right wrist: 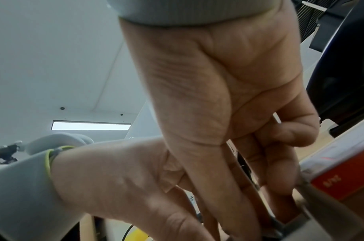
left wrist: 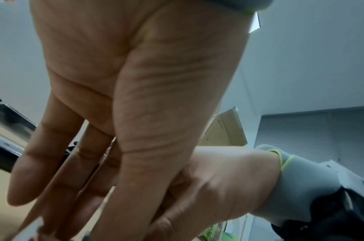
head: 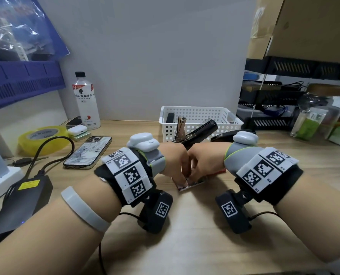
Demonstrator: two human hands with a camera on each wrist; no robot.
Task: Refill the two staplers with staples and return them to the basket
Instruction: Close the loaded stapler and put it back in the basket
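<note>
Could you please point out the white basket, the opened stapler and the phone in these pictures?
white basket [head: 201,113]: head view, on its perforated back wall.
opened stapler [head: 203,127]: head view, on its raised black top arm.
phone [head: 87,151]: head view, on the middle of its patterned back.

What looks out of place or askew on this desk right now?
Only the black stapler: it lies hinged wide open on the desk in front of the white basket, its metal magazine sticking up. That suits a refill. Both hands meet over a small box. Nothing looks spilled or damaged.
</note>
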